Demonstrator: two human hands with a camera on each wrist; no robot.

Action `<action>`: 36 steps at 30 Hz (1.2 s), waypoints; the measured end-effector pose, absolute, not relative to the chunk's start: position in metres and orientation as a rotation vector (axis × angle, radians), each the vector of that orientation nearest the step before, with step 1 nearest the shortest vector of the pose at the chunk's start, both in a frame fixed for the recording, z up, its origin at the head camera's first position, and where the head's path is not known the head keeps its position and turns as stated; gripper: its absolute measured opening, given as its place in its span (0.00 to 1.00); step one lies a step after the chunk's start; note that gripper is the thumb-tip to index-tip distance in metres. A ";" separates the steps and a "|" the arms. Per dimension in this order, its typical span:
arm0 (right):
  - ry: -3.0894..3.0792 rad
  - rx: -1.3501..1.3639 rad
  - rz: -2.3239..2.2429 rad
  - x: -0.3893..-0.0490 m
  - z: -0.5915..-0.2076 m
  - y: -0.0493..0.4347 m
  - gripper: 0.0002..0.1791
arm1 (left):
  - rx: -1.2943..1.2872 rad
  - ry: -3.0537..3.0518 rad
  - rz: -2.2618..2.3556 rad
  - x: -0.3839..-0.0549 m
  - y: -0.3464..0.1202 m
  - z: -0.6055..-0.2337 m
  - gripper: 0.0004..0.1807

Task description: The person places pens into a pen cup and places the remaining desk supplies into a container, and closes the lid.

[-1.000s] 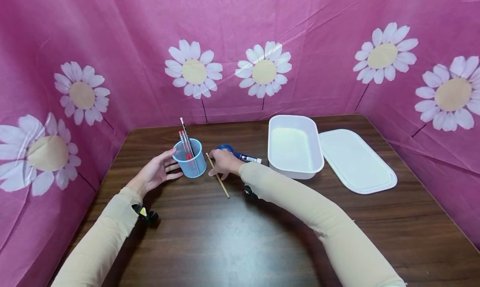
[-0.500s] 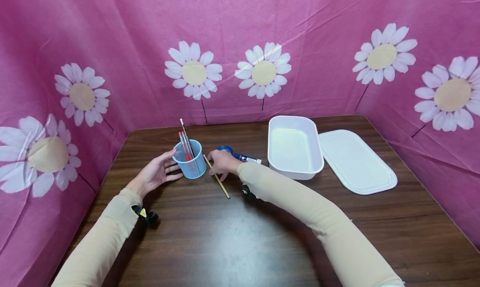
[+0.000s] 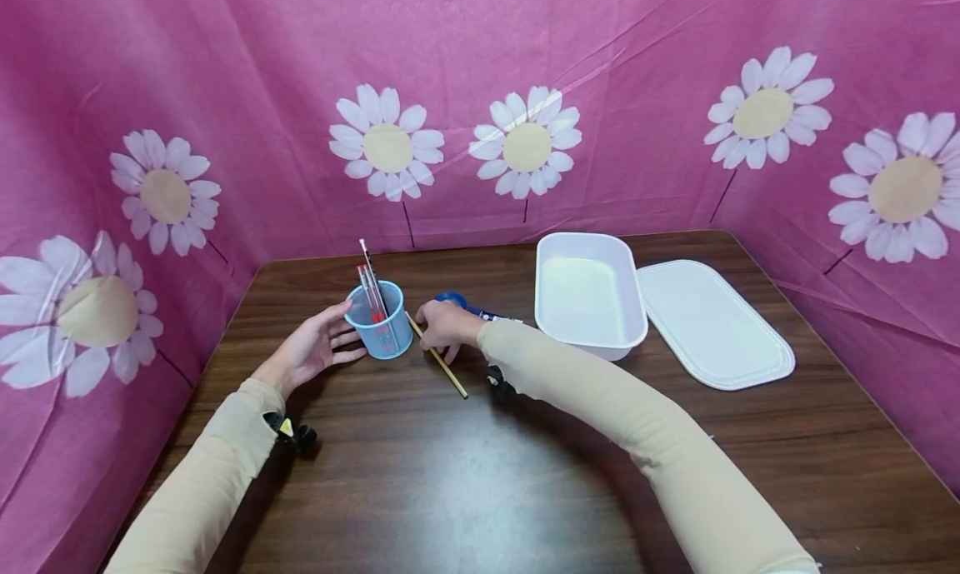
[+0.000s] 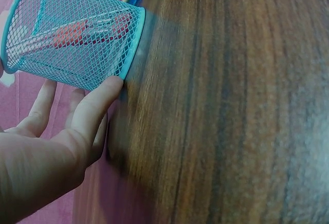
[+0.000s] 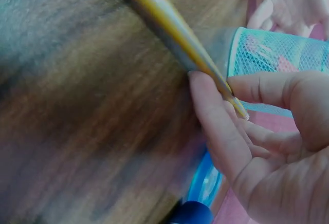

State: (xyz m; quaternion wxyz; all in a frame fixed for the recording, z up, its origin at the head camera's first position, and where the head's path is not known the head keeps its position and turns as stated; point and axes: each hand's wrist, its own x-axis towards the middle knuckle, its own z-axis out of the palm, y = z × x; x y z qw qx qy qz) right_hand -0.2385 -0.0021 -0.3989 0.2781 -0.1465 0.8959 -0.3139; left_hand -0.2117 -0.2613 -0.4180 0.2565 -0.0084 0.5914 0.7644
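Observation:
My right hand (image 3: 444,324) pinches a yellow pencil (image 3: 447,374) between thumb and fingertips. In the head view the pencil slants, its far end beside the pen cup's base and its near end toward me. The light blue mesh pen cup (image 3: 385,328) stands upright, holding several clear pens with red parts (image 3: 370,287) and a dark, white-tipped stick (image 3: 367,253). At its left side my left hand (image 3: 311,349) touches it with spread, fairly straight fingers, thumb at the rim. One fingertip (image 4: 114,84) meets the cup's bottom edge in the left wrist view.
Behind my right hand lie a blue round thing (image 3: 452,297) and a dark blue tube (image 3: 483,314), partly hidden by hand and sleeve. A white plastic box (image 3: 592,341) stands to the right, its flat white lid (image 3: 720,324) beside it. A pink flowered cloth (image 3: 465,49) hangs behind the wooden table (image 3: 420,491).
The pencil has shifted slightly in my right hand, its far end lower and its near end a little further right. My left hand and the pen cup stay nearly in place.

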 end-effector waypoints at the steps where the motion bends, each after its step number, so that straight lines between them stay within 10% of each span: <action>1: 2.394 -0.404 -0.849 -0.239 -0.397 -0.001 0.30 | -0.023 1.604 2.076 -0.212 -0.261 -0.418 0.20; 36: 2.007 -0.368 -1.287 -0.263 -0.330 0.020 0.29 | -0.050 1.669 2.057 -0.213 -0.255 -0.408 0.11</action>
